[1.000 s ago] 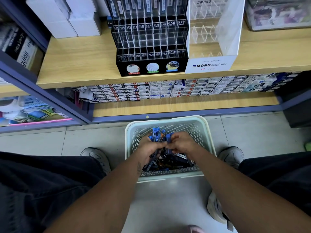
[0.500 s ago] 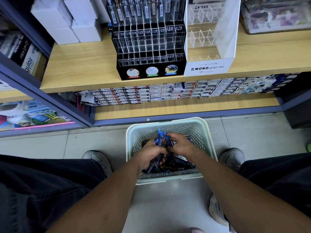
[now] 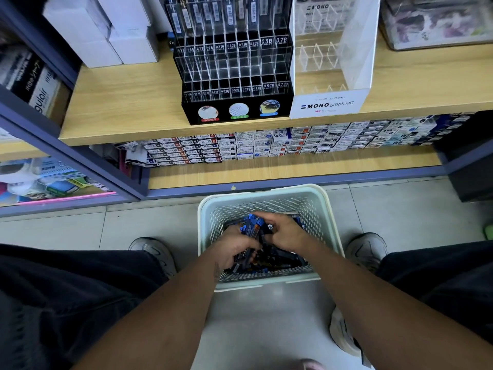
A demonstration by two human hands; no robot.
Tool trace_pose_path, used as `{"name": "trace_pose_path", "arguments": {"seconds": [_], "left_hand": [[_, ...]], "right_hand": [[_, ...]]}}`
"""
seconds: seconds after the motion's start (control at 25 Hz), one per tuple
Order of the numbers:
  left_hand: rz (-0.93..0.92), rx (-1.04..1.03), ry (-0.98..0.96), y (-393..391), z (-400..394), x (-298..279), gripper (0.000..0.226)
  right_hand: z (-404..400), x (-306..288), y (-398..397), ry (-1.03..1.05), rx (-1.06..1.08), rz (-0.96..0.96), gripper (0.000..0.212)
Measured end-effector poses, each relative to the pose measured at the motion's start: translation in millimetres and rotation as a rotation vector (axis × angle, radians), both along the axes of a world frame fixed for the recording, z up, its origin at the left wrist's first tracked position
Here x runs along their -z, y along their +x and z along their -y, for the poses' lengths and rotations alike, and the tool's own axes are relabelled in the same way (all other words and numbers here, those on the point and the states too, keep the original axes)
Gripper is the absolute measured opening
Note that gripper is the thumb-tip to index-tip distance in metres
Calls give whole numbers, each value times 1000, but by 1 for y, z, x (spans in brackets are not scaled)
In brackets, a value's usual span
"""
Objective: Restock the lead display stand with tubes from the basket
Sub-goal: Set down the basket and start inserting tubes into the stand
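Observation:
A pale green perforated basket [image 3: 326, 209] stands on the floor between my feet, holding a heap of dark and blue lead tubes [image 3: 277, 259]. Inside it, my left hand [image 3: 234, 247] grips a bundle of blue-capped tubes [image 3: 252, 227]. My right hand [image 3: 284, 232] lies over the pile beside that bundle, fingers curled on the tubes. The black lead display stand [image 3: 234, 76] sits on the wooden shelf above; its lower clear slots look empty, and tubes stand in its top row.
A white Mono graph MG acrylic stand [image 3: 329, 104] adjoins the black stand on the right. White boxes [image 3: 106, 36] sit at the shelf's left. Rows of small refill boxes [image 3: 266, 145] fill the lower shelf. My shoes [image 3: 153, 253] flank the basket on grey tiles.
Both hands have sunk a little deeper into the basket. The right hand has slid left over the bundle held by the left hand. The view has tilted slightly.

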State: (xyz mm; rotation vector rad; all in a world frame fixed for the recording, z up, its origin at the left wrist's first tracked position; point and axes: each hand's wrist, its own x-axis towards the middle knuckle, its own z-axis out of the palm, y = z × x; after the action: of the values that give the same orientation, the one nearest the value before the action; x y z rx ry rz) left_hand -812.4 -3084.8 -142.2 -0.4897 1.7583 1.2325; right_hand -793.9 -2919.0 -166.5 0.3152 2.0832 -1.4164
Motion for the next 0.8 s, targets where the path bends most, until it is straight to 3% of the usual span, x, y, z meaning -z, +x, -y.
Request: {"name": "trace_pose_path", "arguments": {"seconds": [0.24, 0.4, 0.8], "left_hand": [[57, 33, 19, -2, -2, -2, 27], [47, 57, 65, -3, -5, -5, 17], [-7, 2, 129, -4, -2, -8, 35]], "right_hand": [[-5, -5, -5, -68, 23, 28, 61], [-7, -8, -5, -120, 113, 38, 69], [-7, -8, -3, -109, 83, 37, 67]]}}
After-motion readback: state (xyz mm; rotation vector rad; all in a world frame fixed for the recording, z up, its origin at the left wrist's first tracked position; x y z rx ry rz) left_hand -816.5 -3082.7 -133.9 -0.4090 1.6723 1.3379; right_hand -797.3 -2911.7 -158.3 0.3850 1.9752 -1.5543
